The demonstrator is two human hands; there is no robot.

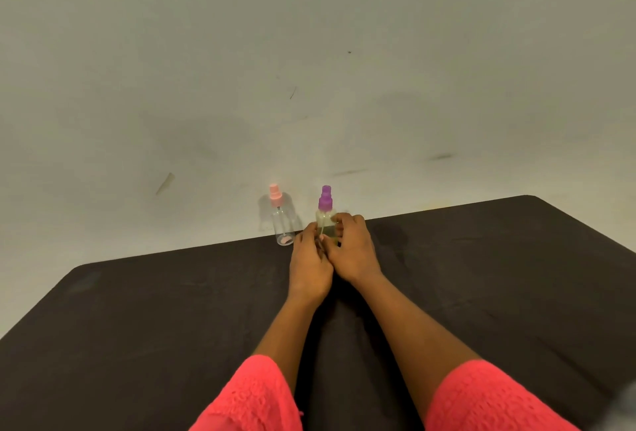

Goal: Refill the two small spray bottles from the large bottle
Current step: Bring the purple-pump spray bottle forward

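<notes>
Two bare hands meet near the far edge of a dark surface [172,310], both closed around the lower body of a small spray bottle with a purple pump top [325,198]. The left hand [309,258] wraps the bottle from its left side, fingers curled in against the clear plastic. The right hand [351,244] grips from the right, its fingers folded over the bottle's shoulder and front. The two hands touch each other at the thumbs and heels, so only the purple top and a strip of the bottle's body show between them. That visible strip looks pale yellow-green, and a thin dip tube runs down inside it.

Just to the left stands a second small spray bottle — clear, upright, with a pink pump top [283,220]. It sits at the very back edge of the surface, near the left hand but not touching it, and looks empty apart from something pinkish at its base.

Both forearms reach forward from the bottom of the view, out of short coral-pink lace sleeves [254,396]. Behind the surface rises a plain off-white wall [309,52] — scuffed with a few dark marks.
</notes>
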